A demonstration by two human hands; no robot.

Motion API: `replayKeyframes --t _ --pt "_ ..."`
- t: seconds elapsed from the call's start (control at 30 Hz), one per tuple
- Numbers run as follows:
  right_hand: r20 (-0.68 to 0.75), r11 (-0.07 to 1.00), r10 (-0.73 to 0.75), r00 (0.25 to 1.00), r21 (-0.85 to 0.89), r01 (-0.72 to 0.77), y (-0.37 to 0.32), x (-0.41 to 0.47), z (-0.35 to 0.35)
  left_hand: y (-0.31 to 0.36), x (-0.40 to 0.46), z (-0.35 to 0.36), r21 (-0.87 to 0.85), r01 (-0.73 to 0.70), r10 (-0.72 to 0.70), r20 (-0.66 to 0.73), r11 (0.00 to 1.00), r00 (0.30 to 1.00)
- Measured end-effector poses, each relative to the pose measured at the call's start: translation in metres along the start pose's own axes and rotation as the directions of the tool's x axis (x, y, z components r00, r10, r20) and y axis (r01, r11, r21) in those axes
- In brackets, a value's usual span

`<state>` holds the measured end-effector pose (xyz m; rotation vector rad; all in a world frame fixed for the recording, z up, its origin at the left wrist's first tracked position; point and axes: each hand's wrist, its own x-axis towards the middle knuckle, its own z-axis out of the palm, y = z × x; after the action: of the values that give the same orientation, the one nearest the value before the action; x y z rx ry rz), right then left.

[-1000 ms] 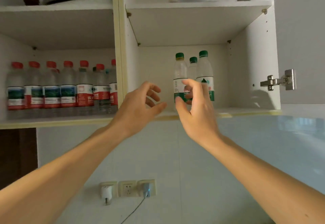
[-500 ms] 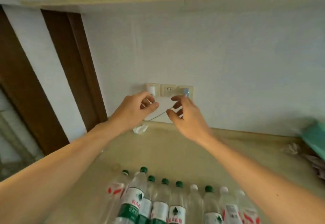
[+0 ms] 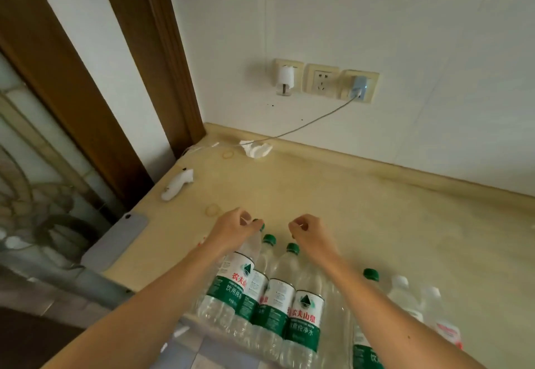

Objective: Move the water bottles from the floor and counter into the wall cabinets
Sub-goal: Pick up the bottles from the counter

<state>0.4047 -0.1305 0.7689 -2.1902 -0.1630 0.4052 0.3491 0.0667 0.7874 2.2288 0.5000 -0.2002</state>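
Several clear water bottles with green caps and green labels stand packed together on the beige counter [image 3: 376, 224] at the near edge. My left hand [image 3: 231, 231] curls round the neck of the leftmost green-capped bottle [image 3: 238, 270], whose cap pokes out beside my fingertips. My right hand [image 3: 308, 234] hovers with curled fingers over the row, just past another green-capped bottle [image 3: 285, 287]. What is under its fingers is hidden. Further right stand a green-capped bottle [image 3: 370, 274] and white-capped bottles [image 3: 402, 293]. The wall cabinets are out of view.
A wall socket strip [image 3: 321, 80] holds a white plug and a blue charger, whose cable runs down to a crumpled white tissue [image 3: 256, 148]. A white lighter-like item [image 3: 178, 184], rubber bands and a grey phone [image 3: 115, 242] lie left. A brown door frame [image 3: 162, 50] borders the counter.
My view dropped from the open cabinet down to the counter. Both hands came down from the shelf with nothing in them and now sit over the bottles, the left one at a bottle's neck.
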Motion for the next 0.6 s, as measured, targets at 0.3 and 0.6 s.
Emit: replayKeyframes --t 0.3,0.6 --pt "0.162 0.976 0.028 0.986 -0.217 0.008 0.037 0.040 0.020 -0.010 0.010 0.025 -0.030 0.118 -0.117 0.047 0.993 0.992" --pt "0.393 0.907 0.167 0.904 -0.422 0.016 0.049 0.057 0.022 -0.011 0.020 0.031 -0.070 0.131 -0.130 0.020 0.989 0.991"
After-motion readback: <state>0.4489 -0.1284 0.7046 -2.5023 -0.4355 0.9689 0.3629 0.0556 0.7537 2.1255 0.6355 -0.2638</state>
